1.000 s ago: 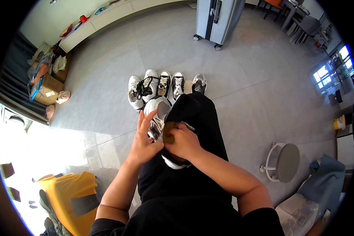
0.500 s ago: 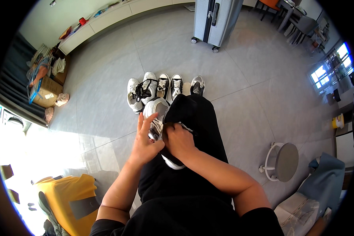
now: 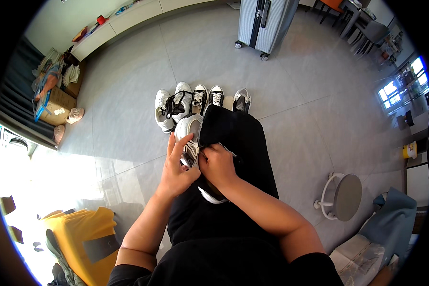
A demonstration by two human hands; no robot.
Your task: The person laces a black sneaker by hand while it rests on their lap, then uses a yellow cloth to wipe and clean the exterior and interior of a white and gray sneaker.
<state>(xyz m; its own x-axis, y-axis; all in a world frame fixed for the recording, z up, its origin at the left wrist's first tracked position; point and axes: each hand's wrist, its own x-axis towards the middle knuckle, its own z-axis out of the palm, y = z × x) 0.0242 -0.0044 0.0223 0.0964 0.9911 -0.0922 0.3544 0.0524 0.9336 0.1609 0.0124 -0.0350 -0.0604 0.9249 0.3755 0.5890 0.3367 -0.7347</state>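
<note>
A white and grey sneaker (image 3: pixel 188 127) rests over my lap, toe pointing away from me, partly covered by my black-clad leg. My left hand (image 3: pixel 176 167) holds it at the side near the laces, the thumb closed in and two fingers stretched along the upper. Curled at the shoe's opening, my right hand (image 3: pixel 218 164) grips its edge; the fingertips are hidden. Just beyond, on the floor, stand a pair of white sneakers (image 3: pixel 163 110) with black laces, a pair of black-and-white canvas sneakers (image 3: pixel 216 97) and a single grey and white sneaker (image 3: pixel 242 100).
A silver suitcase (image 3: pixel 258 26) stands upright beyond the shoes. To my right is a round grey stool (image 3: pixel 348 197) with a white frame. A yellow cloth-covered item (image 3: pixel 83 238) lies at lower left, and a cardboard box (image 3: pixel 58 107) stands by the curtain.
The view has shifted slightly. Both hands keep their hold on the sneaker, with the right fingers moved a little at its opening.
</note>
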